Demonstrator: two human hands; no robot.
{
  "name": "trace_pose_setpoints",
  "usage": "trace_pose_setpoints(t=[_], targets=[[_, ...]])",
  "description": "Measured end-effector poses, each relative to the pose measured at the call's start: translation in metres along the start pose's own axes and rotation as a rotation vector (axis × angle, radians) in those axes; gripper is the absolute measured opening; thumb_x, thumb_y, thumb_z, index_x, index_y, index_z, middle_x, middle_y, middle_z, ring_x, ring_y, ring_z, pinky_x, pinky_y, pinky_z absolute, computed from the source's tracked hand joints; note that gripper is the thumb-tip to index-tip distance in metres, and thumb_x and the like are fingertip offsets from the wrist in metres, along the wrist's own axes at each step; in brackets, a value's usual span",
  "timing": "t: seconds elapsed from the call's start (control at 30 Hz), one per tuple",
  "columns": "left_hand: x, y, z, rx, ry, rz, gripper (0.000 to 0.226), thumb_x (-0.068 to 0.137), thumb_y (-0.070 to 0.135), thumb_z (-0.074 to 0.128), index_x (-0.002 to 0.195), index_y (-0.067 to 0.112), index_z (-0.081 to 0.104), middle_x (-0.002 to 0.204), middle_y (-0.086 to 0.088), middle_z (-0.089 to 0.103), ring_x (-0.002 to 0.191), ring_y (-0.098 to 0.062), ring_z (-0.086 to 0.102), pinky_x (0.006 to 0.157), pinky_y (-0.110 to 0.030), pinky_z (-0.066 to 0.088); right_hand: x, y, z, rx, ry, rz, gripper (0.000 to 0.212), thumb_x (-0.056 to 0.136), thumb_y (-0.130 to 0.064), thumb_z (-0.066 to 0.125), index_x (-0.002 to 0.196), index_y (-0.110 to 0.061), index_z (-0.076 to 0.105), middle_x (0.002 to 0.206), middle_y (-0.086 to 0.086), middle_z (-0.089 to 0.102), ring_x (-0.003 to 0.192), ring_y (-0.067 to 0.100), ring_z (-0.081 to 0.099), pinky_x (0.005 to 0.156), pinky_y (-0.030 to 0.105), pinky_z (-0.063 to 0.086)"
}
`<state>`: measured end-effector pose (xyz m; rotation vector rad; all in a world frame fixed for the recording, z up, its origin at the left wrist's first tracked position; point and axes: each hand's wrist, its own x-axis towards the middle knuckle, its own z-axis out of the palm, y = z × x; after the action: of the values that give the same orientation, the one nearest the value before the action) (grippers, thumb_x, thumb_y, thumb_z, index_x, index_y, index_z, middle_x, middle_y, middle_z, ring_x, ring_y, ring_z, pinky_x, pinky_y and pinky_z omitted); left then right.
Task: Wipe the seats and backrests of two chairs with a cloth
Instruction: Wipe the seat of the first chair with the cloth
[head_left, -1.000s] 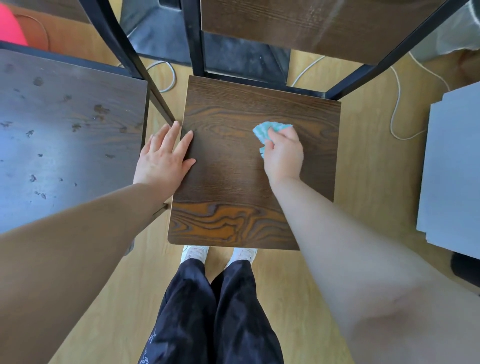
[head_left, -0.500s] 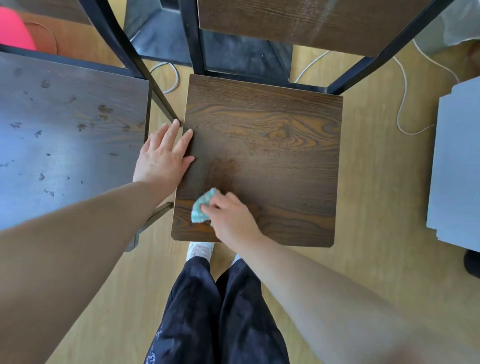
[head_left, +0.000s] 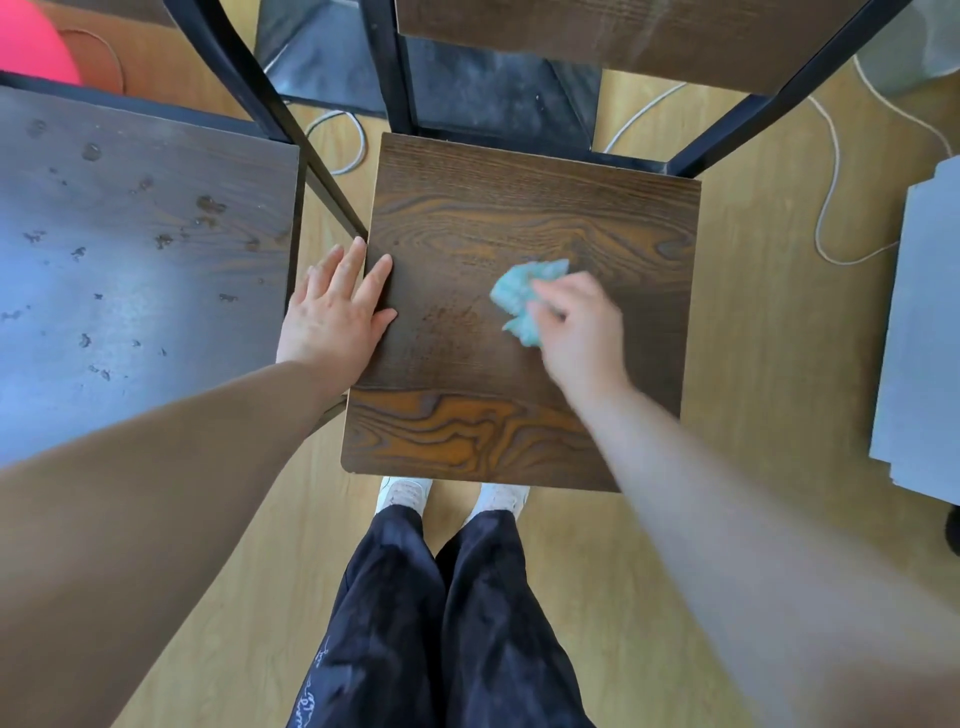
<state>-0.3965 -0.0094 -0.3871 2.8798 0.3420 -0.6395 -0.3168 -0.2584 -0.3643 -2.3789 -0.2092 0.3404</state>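
Note:
A dark wood-grain chair seat (head_left: 519, 208) lies directly below me, its backrest (head_left: 623, 31) at the top of the view on a black metal frame (head_left: 769, 109). My right hand (head_left: 582, 332) holds a crumpled teal cloth (head_left: 524, 296) pressed on the middle of the seat; the hand is motion-blurred. My left hand (head_left: 337, 312) rests flat with fingers spread on the seat's left edge. A second chair seat (head_left: 130, 260), spotted with small stains, stands to the left.
White cables (head_left: 826, 171) trail over the light wooden floor behind and right of the chair. A grey flat object (head_left: 919, 338) sits at the right edge. A dark floor mat (head_left: 493, 88) lies under the backrest. My legs and white shoes (head_left: 405, 493) stand at the seat's front edge.
My right hand with the cloth swept from the seat's back right down to its front left corner, then back up to the middle. The left hand stayed on the left edge.

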Motion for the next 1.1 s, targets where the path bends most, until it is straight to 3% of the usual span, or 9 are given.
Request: trace_pose_setpoints(t=[0.13, 0.23, 0.27, 0.33, 0.4, 0.5, 0.77, 1.1], targets=[[0.000, -0.002, -0.001, -0.006, 0.001, 0.007, 0.061, 0.103, 0.048, 0.037, 0.158, 0.028, 0.018, 0.167, -0.004, 0.008, 0.152, -0.025, 0.006, 0.121, -0.047, 0.021, 0.090, 0.015, -0.044, -0.151, 0.149, 0.178, 0.029, 0.097, -0.016, 0.059, 0.124, -0.010, 0.067, 0.125, 0.007, 0.057, 0.112, 0.020, 0.058, 0.091, 0.015, 0.041], [0.000, -0.004, -0.003, -0.011, -0.001, 0.012, 0.062, 0.102, 0.049, 0.037, 0.157, 0.029, 0.019, 0.167, -0.005, 0.009, 0.152, -0.026, 0.007, 0.121, -0.047, 0.021, 0.129, 0.023, -0.047, -0.207, 0.174, 0.280, 0.032, 0.099, -0.018, 0.057, 0.129, -0.009, 0.063, 0.131, 0.005, 0.056, 0.116, 0.017, 0.059, 0.068, -0.002, 0.040], [0.000, -0.004, -0.004, -0.010, -0.006, 0.011, 0.062, 0.102, 0.050, 0.037, 0.158, 0.029, 0.019, 0.167, -0.005, 0.008, 0.152, -0.026, 0.007, 0.121, -0.046, 0.020, 0.135, 0.023, -0.043, -0.236, 0.167, 0.297, 0.032, 0.099, -0.018, 0.057, 0.129, -0.008, 0.062, 0.131, 0.005, 0.056, 0.116, 0.017, 0.059, 0.066, -0.002, 0.039], [0.001, -0.006, -0.005, -0.008, -0.013, 0.001, 0.063, 0.102, 0.051, 0.037, 0.158, 0.029, 0.017, 0.167, -0.005, 0.007, 0.152, -0.027, 0.007, 0.122, -0.045, 0.019, 0.142, 0.016, -0.031, -0.294, 0.155, 0.300, 0.034, 0.098, -0.020, 0.058, 0.129, -0.008, 0.063, 0.132, 0.006, 0.056, 0.117, 0.019, 0.058, 0.079, 0.011, 0.046], [0.001, -0.007, -0.006, -0.020, -0.005, -0.010, 0.064, 0.102, 0.051, 0.038, 0.158, 0.028, 0.017, 0.167, -0.006, 0.009, 0.152, -0.027, 0.008, 0.122, -0.045, 0.018, 0.145, 0.000, -0.017, -0.322, 0.131, 0.260, 0.036, 0.098, -0.022, 0.060, 0.130, -0.008, 0.062, 0.132, 0.006, 0.055, 0.115, 0.020, 0.058, 0.089, 0.023, 0.051], [0.002, -0.011, -0.008, -0.049, 0.010, -0.033, 0.065, 0.102, 0.050, 0.040, 0.158, 0.026, 0.018, 0.167, -0.006, 0.010, 0.152, -0.026, 0.008, 0.122, -0.043, 0.018, 0.146, -0.026, 0.007, -0.374, 0.060, 0.161, 0.035, 0.098, -0.024, 0.058, 0.130, -0.008, 0.062, 0.132, 0.005, 0.053, 0.112, 0.022, 0.059, 0.093, 0.029, 0.052], [0.001, -0.015, -0.015, -0.045, -0.012, -0.018, 0.062, 0.103, 0.052, 0.029, 0.159, 0.031, 0.011, 0.167, -0.004, 0.001, 0.153, -0.026, 0.001, 0.123, -0.042, 0.010, 0.143, -0.083, 0.070, -0.450, -0.066, -0.103, 0.038, 0.098, -0.026, 0.057, 0.134, -0.014, 0.059, 0.132, 0.005, 0.050, 0.113, 0.023, 0.053, 0.092, 0.030, 0.049], [0.001, -0.017, -0.013, -0.011, -0.011, 0.025, 0.063, 0.103, 0.053, 0.031, 0.159, 0.032, 0.011, 0.167, -0.004, 0.003, 0.153, -0.026, 0.001, 0.123, -0.042, 0.009, 0.148, -0.094, 0.090, -0.472, -0.102, -0.198, 0.034, 0.092, -0.024, 0.066, 0.124, -0.012, 0.064, 0.126, 0.002, 0.053, 0.111, 0.020, 0.054, 0.087, 0.031, 0.054]])
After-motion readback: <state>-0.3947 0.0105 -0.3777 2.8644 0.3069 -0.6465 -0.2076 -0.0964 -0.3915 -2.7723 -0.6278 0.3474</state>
